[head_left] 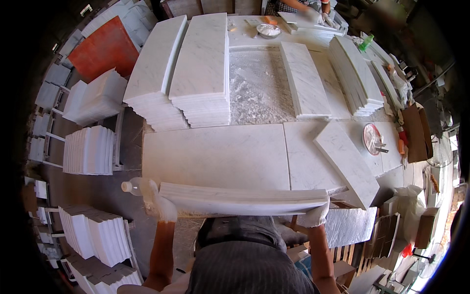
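A few long white marble slabs (245,200), stacked face to face, stand on edge or tilted across the table's front edge, close to my body. My left hand (166,208), in a white glove, is closed around their left end. My right hand (316,215), also in a white glove, grips the right end from the side and below; its fingertips are partly hidden. Beside my left hand lies a clear plastic bottle (142,186) with its cap pointing left. A single marble slab (346,164) rests at an angle on the table to the right of the held ones.
Two tall slab stacks (203,59) stand at the back left. More slabs (306,81) lie to the right. A bowl of white paste (372,137) holds a scraper; another bowl (269,31) sits farther back. A co-worker's gloved hands (325,18) handle slabs. Racked slabs (90,149) line the left.
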`<move>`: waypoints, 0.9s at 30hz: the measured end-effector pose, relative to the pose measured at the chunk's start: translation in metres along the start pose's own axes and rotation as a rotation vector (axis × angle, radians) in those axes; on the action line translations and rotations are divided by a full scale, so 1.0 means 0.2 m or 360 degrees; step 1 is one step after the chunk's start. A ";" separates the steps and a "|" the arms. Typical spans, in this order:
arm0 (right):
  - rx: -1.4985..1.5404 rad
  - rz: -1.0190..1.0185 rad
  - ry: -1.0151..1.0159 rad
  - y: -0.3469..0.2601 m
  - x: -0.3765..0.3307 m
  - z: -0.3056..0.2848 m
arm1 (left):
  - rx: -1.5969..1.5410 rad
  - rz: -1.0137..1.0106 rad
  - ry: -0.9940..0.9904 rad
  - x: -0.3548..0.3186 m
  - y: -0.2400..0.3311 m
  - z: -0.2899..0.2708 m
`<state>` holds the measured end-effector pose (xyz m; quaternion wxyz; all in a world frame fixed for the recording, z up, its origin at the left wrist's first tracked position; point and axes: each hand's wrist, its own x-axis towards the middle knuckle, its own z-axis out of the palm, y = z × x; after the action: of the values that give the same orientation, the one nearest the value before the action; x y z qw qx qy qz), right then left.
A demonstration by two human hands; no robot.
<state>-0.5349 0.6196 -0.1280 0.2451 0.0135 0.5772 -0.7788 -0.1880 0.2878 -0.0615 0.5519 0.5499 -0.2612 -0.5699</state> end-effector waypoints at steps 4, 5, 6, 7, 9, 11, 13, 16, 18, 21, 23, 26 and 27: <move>0.0233 -0.0101 -0.0075 -0.02 0.14 0.37 | -0.0327 -0.0175 -0.0229 0.36 -0.07 -0.12; 0.0222 -0.0118 -0.0105 0.00 0.17 0.42 | -0.0337 -0.0235 -0.0320 0.51 -0.11 -0.24; 0.0227 -0.0142 -0.0170 0.00 0.20 0.48 | -0.0321 -0.0295 -0.0453 0.56 -0.12 -0.27; 0.0194 -0.0163 -0.0160 0.00 0.22 0.52 | -0.0291 -0.0351 -0.0590 0.60 -0.10 -0.27; 0.0128 -0.0202 -0.0148 0.01 0.24 0.59 | -0.0188 -0.0437 -0.0927 0.66 -0.07 -0.28; 0.0381 0.0056 -0.0183 0.06 0.28 0.57 | -0.0159 -0.0541 -0.1154 0.72 -0.05 -0.28; 0.0354 0.0068 -0.0275 0.12 0.30 0.55 | 0.0018 -0.0700 -0.1092 0.75 -0.02 -0.28; 0.0142 -0.0223 -0.0074 0.14 0.23 0.62 | 0.0303 -0.0651 -0.0699 0.59 0.03 -0.15; 0.0140 -0.0181 -0.0174 0.14 0.24 0.60 | 0.0230 -0.0142 -0.0624 0.54 -0.07 -0.17; 0.0122 -0.0033 -0.0324 0.15 0.30 0.49 | -0.0166 -0.0251 -0.0691 0.42 0.01 0.00; -0.0050 -0.0008 -0.0417 0.14 0.32 0.48 | -0.0021 -0.0160 -0.0604 0.37 0.06 0.04; -0.0430 -0.0072 -0.0473 0.12 0.31 0.46 | 0.0115 -0.0050 -0.0572 0.34 0.10 0.05; -0.0477 -0.0046 -0.0474 0.11 0.31 0.46 | 0.0147 -0.0018 -0.0578 0.34 0.11 0.05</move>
<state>-0.5558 0.5098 -0.1363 0.3157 -0.1468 0.6440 -0.6812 -0.1740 0.2166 -0.0618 0.4666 0.4643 -0.3794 -0.6502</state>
